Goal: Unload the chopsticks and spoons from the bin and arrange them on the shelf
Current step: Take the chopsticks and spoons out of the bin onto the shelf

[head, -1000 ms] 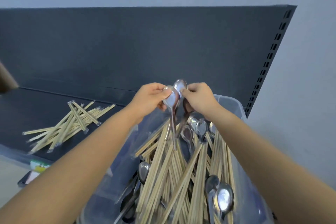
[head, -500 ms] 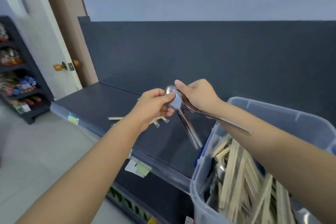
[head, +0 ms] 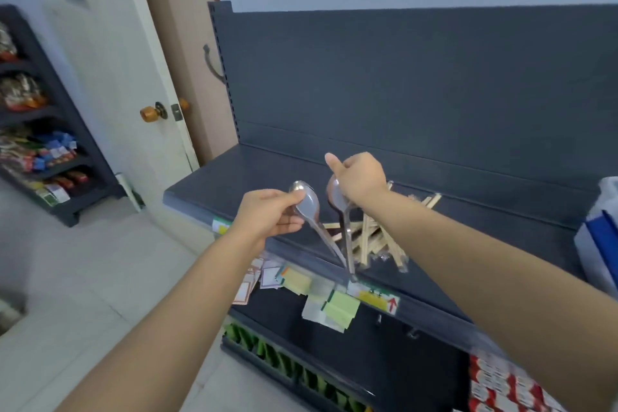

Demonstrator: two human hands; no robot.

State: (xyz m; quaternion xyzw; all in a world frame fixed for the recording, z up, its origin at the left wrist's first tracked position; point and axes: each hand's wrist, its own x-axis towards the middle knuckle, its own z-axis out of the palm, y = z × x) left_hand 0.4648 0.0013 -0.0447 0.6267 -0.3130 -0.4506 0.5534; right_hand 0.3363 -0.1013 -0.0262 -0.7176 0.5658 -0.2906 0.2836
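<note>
At far left, a dark rack of packets, blurred and cut by the frame. Next, a white door with an amber knob. Over the front edge of the shelf, left hand: fingers curled, pinching the bowl of a steel spoon, handle slanted down to the right. Just beside it, right hand: thumb up, fingers clenched round a second spoon, bowl half hidden by the palm, handle hanging to the edge. Behind both handles, on the shelf near its front edge, a loose heap of chopsticks, partly hidden by the right forearm. Under the edge, paper price tags, print unreadable. At the right edge, a sliver of the bin, contents out of sight
</note>
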